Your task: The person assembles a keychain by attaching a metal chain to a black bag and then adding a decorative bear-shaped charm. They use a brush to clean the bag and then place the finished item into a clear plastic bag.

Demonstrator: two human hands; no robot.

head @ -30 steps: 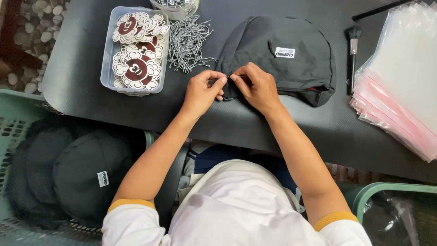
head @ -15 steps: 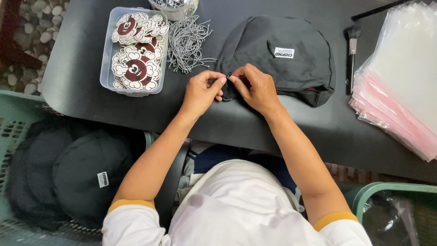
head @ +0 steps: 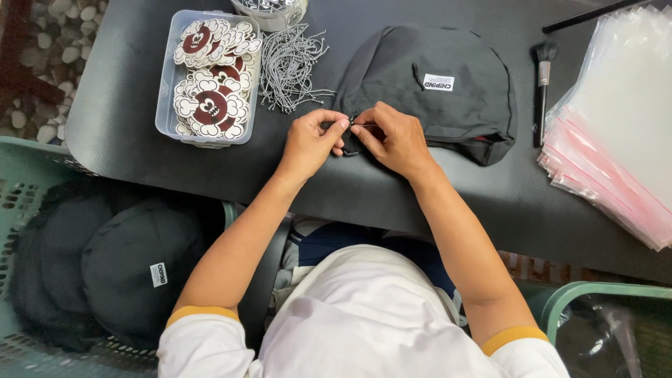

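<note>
Your left hand [head: 311,140] and right hand [head: 392,136] both pinch the near-left edge of the black cap [head: 434,91] lying on the dark table [head: 140,140]. With only your 2 fingertip grips, the fabric could slip free, or your wrist could sweep the ball chains [head: 290,66] just beside it.

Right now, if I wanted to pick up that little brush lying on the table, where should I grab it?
Probably by the slim dark handle of the brush, around its middle, coming from above. It lies flat on the dark table with the bristles pointing away from the person, in a narrow gap between the black cap and the stack of clear bags, so fingers fit best from the top.
</note>
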